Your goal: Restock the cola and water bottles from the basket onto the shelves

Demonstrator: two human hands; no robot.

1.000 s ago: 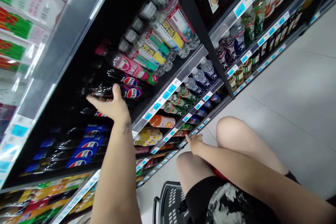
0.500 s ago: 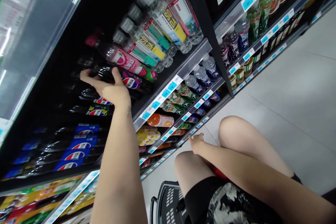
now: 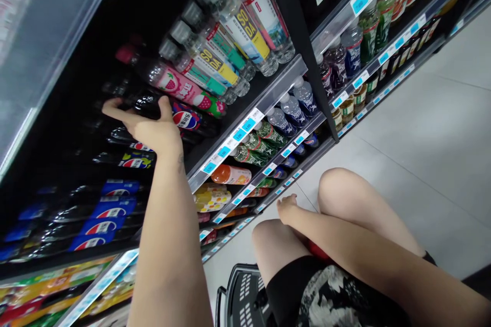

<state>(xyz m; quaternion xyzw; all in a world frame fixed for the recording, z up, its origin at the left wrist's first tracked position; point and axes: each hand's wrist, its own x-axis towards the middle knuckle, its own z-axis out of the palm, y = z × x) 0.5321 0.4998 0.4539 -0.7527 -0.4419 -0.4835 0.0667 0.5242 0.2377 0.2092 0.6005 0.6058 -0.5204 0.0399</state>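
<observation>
My left hand (image 3: 143, 125) reaches into the dark shelf, thumb and fingers curved around the upper part of a cola bottle (image 3: 187, 118) with a blue and red label. Beside that bottle stands a pink strawberry drink bottle (image 3: 184, 88) with a pink cap. More cola bottles (image 3: 136, 160) are close to the hand's other side, one with a yellow-green label. My right hand (image 3: 287, 208) is held between my knees, fingers loosely apart, with nothing in it. Its palm side is hidden.
Clear soda water bottles (image 3: 215, 64) fill the upper shelf beside a black upright (image 3: 303, 25). Price-tagged shelf edges (image 3: 249, 125) run below, with more drinks on lower shelves. A black basket (image 3: 245, 291) with holes sits on the floor by my leg. Blue-labelled cola packs (image 3: 109, 212) stand at left.
The view has shifted slightly, so the shelf appears a little further left. My left hand stays at the cola bottle, and more of the label's lettering shows. My right hand has hardly moved.
</observation>
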